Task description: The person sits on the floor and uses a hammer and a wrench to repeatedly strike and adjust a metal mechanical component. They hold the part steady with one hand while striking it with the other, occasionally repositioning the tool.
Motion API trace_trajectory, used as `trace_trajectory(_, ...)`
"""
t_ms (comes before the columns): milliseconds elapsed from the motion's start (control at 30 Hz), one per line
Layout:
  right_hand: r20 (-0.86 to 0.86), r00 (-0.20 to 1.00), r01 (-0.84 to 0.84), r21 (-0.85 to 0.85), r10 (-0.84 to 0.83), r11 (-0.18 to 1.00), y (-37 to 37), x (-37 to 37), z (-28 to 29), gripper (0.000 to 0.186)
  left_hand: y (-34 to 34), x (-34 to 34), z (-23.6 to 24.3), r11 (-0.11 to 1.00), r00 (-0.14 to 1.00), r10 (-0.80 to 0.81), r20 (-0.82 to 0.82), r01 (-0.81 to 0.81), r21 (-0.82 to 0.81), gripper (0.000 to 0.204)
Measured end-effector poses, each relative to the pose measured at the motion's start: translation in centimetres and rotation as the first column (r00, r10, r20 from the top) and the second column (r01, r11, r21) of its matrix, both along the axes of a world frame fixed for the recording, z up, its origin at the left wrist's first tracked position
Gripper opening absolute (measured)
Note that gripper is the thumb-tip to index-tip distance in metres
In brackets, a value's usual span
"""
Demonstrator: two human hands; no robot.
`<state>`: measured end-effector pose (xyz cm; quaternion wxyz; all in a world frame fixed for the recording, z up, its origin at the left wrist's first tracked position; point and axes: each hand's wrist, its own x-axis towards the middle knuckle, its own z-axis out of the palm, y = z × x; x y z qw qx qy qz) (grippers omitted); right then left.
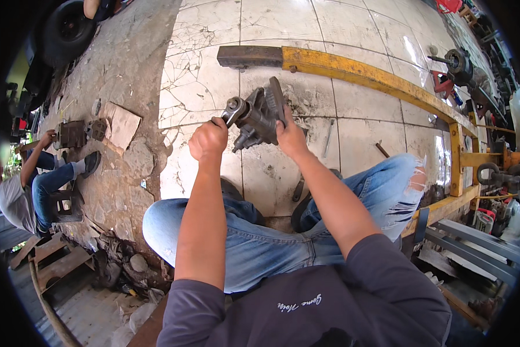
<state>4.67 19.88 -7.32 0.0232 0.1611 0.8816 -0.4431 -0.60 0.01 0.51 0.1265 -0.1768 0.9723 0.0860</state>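
Observation:
My left hand point(208, 139) is closed round a metal wrench point(227, 115), whose head sits on the upper-left end of a grey metal housing point(260, 124) held above the tiles between my knees. My right hand point(290, 136) grips the right side of the housing, by its broad dark flange point(276, 95). A thin metal tool point(328, 139) and a short rusty bar point(381, 149) lie on the tiled floor to the right, and another dark tool point(299, 188) lies near my right foot.
A yellow steel frame point(364, 76) runs across the back and down the right, beside piled parts and a red stand point(442, 84). At left, a seated co-worker point(17, 202) handles a metal part point(72, 136) near cardboard point(121, 124). A large tyre point(69, 32) is behind.

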Motion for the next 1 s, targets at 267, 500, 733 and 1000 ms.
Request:
trace_trajectory(267, 0.083, 0.996, -0.026, 0.095, 0.018, 0.995, 1.6, 0.9, 3.0, 0.059, 0.2, -0.4, 0.8, 1.0, 1.0, 0.001, 0.028, -0.001, 0.017, 0.059)
trace_trajectory(500, 0.131, 0.985, 0.139, -0.2, -0.114, 0.97, 0.3, 1.0, 3.4, 0.059, 0.3, -0.2, 0.8, 1.0, 1.0, -0.005, 0.0, 0.005, 0.019, 0.058)
trace_trajectory(733, 0.229, 0.971, -0.039, -0.122, 0.066, 0.992, -0.6, 2.9, 4.4, 0.059, -0.1, 0.0, 0.5, 1.0, 1.0, 0.006, -0.013, -0.007, -0.016, 0.058)
trace_trajectory(1000, 0.119, 0.976, 0.17, 0.112, -0.183, 0.979, 3.9, -2.8, 2.1, 0.058, 0.4, -0.2, -0.3, 1.0, 0.999, -0.005, -0.034, 0.004, -0.026, 0.058)
